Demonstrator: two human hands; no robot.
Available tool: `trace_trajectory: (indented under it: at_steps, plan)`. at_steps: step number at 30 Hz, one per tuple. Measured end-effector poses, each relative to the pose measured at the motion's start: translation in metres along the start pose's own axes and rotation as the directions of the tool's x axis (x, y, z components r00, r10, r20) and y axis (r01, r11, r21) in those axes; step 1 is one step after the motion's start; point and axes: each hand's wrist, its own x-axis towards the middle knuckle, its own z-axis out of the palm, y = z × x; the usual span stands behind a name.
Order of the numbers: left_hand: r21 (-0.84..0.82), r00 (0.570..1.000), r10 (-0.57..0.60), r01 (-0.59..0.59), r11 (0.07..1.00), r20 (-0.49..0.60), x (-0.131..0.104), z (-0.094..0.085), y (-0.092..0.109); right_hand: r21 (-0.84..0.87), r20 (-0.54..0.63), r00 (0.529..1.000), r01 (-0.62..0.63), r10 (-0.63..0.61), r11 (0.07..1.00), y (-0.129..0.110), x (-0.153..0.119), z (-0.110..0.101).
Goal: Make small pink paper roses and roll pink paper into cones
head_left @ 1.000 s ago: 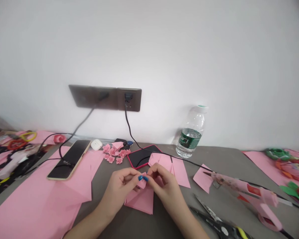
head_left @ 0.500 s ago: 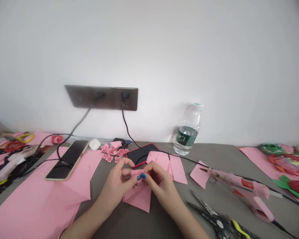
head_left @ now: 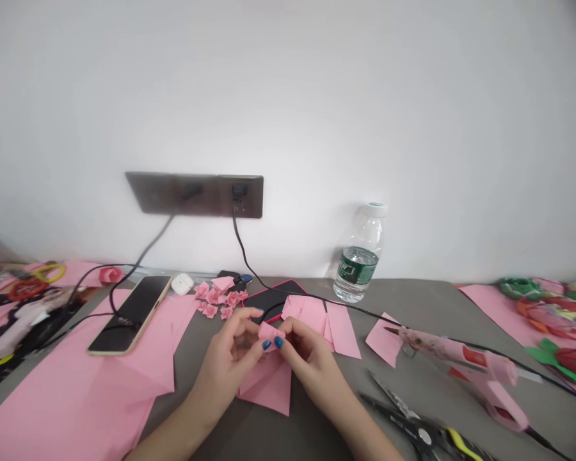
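Both my hands meet over the grey table and pinch one small folded pink paper piece (head_left: pixel 267 333). My left hand (head_left: pixel 228 362) grips it from the left, my right hand (head_left: pixel 312 358) from the right; the two thumbs with blue nails touch at its lower edge. Under the hands lies a pink paper square (head_left: pixel 269 387). Behind them are more pink paper squares (head_left: pixel 333 326) and a cluster of several small folded pink paper flowers (head_left: pixel 218 298).
A pink glue gun (head_left: pixel 461 365) lies at the right, scissors (head_left: pixel 413 426) in front of it. A water bottle (head_left: pixel 358 256) stands by the wall. Two phones (head_left: pixel 129 314) (head_left: pixel 271 298) lie charging from the wall socket (head_left: pixel 196 192). Large pink sheets (head_left: pixel 77 390) cover the left.
The folded piece has been turned and worked a little between my fingers. The hands stay in the same spot; the view has shifted slightly.
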Motion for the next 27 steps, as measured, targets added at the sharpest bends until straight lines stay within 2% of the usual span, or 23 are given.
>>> trace_trajectory:
  at_steps: [4, 12, 22, 27]
  plan:
    - [0.013, 0.998, 0.045, -0.044, 0.999, -0.046, -0.0002, -0.0006, -0.0054, -0.021, -0.021, 0.999, 0.027, -0.028, 0.999, 0.0007, 0.0005, 0.0005]
    - [-0.055, 0.998, 0.041, -0.043, 0.998, -0.043, 0.0028, 0.0020, 0.0002, -0.063, -0.017, 0.999, 0.034, -0.036, 0.997, -0.0006, -0.0004, 0.0025]
    - [-0.023, 0.999, 0.045, -0.045, 0.999, -0.022, 0.0025, 0.0029, 0.0012, -0.080, -0.007, 1.000, 0.015, -0.016, 0.997, -0.0045, -0.0003, 0.0045]
    - [0.023, 0.994, 0.108, -0.107, 0.994, -0.034, 0.0020, 0.0023, 0.0017, -0.072, -0.034, 0.999, 0.029, -0.031, 0.997, -0.0038, -0.0003, 0.0048]
